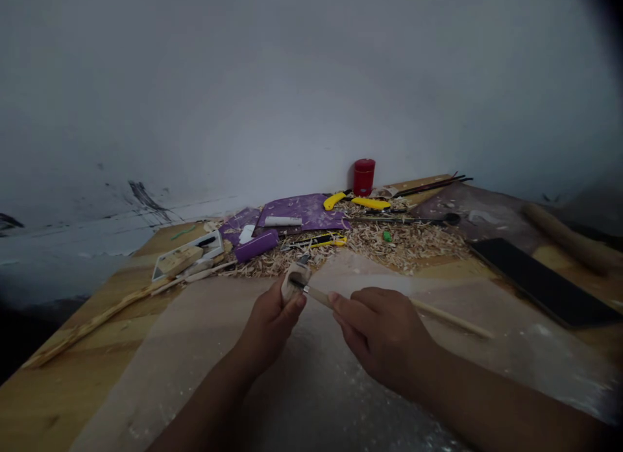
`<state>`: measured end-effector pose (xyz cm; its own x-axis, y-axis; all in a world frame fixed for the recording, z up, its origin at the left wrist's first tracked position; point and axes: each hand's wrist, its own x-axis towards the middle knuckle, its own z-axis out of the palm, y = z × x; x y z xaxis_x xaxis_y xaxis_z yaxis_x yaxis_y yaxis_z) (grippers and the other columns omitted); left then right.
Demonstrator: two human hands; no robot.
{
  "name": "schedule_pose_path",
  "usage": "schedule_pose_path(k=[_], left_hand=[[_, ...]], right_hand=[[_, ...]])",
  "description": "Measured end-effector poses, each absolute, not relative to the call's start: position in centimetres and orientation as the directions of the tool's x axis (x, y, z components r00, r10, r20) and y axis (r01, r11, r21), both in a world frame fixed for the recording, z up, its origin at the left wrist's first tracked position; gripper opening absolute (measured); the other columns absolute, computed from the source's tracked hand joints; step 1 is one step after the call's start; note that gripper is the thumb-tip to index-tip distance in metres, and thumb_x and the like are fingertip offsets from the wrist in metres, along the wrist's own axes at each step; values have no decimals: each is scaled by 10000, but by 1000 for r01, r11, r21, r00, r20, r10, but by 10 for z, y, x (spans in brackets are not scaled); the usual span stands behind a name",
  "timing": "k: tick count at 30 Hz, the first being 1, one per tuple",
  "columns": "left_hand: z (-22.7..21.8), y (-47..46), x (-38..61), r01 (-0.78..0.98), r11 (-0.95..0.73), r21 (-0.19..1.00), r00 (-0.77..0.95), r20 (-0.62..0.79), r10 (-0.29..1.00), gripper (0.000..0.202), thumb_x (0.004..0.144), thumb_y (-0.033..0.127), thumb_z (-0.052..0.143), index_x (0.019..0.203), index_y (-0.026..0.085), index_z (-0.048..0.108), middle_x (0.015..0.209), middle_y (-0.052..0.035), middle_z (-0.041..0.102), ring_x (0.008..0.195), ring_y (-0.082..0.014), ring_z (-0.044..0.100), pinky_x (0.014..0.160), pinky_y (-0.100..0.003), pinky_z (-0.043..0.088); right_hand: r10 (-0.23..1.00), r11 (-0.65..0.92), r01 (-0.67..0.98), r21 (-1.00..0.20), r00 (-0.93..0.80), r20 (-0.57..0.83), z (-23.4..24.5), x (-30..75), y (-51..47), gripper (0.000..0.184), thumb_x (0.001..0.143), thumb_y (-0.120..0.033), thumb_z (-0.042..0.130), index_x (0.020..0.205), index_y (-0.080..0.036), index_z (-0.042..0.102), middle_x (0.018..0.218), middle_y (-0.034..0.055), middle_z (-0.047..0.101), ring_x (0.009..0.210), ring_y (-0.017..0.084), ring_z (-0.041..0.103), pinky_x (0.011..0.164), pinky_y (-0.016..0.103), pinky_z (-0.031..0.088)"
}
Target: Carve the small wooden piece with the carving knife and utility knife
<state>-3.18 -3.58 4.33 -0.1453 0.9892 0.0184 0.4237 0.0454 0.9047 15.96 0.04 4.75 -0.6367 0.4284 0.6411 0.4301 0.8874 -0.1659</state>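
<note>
My left hand is closed around a small pale folded piece, perhaps sandpaper or cloth, pinched over the near end of a thin wooden stick. My right hand grips the same stick just right of that piece, fingers curled round it. The stick runs off to the right, low over a pale sheet that covers the wooden table. A small metal bit shows where the pale piece meets the stick.
Wood shavings are heaped behind my hands. Among them lie a purple handle, yellow-handled tools, a yellow utility knife, a red jar, a purple mat. A black slab lies right, wooden sticks left.
</note>
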Motion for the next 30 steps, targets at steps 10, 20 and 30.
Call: schedule_pose_path(k=[10,20,30], left_hand=[[38,-35,-28,168,61,984,-166,-33,986,247,787,406,487,717,197,376,490,100,313,412,-53,253,395,-168,233],[39,-30,-30,116,125,985,-181,-102,978,250,781,380,493,685,200,349,447,108,337,341,-32,252,327,-143,198],[37,-32,-39,186,46,981,-81,-31,996,217,786,372,496,721,188,401,471,99,359,358,-32,247,354,-152,199]], right_hand=[[417,881,450,-148,-589,692,35,150,3,250,841,-174,410,1038,-140,561,628,26,574,561,147,491,534,266,352],[747,612,304,-730,-525,408,40,153,13,176,835,-226,475,975,-204,580,671,-31,633,571,107,567,533,200,417],[589,761,230,-607,-639,496,53,168,25,267,824,-205,503,1068,-234,607,972,6,679,823,118,623,727,225,456]])
